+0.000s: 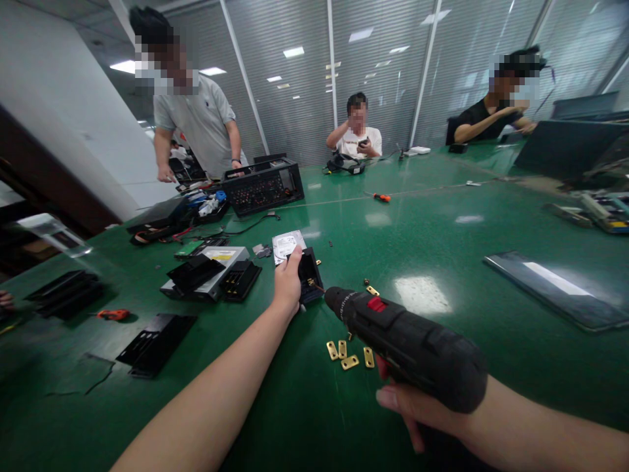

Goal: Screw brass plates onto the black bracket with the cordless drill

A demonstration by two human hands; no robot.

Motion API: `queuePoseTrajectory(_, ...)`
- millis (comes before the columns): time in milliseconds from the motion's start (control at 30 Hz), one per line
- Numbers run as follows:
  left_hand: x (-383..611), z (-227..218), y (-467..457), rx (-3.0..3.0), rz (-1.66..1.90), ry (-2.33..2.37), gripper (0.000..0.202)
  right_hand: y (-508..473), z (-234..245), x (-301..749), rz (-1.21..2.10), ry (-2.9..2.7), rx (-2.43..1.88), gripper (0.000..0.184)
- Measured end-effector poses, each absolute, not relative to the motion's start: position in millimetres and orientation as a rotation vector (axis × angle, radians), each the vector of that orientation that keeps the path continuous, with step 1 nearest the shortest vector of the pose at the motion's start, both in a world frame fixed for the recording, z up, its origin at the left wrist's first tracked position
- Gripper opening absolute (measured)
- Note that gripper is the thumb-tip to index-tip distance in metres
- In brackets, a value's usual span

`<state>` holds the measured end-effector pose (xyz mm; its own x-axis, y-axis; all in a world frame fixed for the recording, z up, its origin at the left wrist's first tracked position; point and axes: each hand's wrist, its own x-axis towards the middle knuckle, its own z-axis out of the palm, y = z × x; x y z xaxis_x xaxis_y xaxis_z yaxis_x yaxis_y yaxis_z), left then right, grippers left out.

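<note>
My left hand (287, 283) is closed around a small black plastic box (308, 270), its open side turned to the right. Small brass-coloured parts show inside and at the edge of this box. In my right hand (417, 403) is a black power drill (407, 337) with a red switch on top. The drill's thin bit points left and reaches the box's open side; whether it touches a screw there I cannot tell. Behind my left hand lies a silver hard drive (289, 244). Several small brass plates (350, 362) with holes lie on the table below the drill's chuck.
On the green table (275, 406), black plastic parts (156, 344), an orange-handled tool (114, 315) and a silver drive unit (216, 262) lie left. A black computer case (265, 187) stands behind, near a standing person (196, 124). A dark flat panel (555, 288) lies right. Two people sit across the table.
</note>
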<state>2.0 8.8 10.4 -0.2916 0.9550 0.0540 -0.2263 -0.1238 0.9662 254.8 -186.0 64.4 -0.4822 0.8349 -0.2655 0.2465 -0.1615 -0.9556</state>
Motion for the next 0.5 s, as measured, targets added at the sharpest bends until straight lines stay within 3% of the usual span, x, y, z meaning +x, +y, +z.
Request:
queuePoseTrajectory(133, 1.7, 10.3, 8.4, 0.933, 1.576, 1.175, 0.074, -188.4, 61.3, 254.7, 1.66, -1.642, -1.221, 0.029)
queuePoseTrajectory(500, 0.9, 11.0, 6.6, 0.936, 1.562, 1.187, 0.073, -184.0, 64.2, 254.2, 1.68, -1.639, -1.173, 0.017)
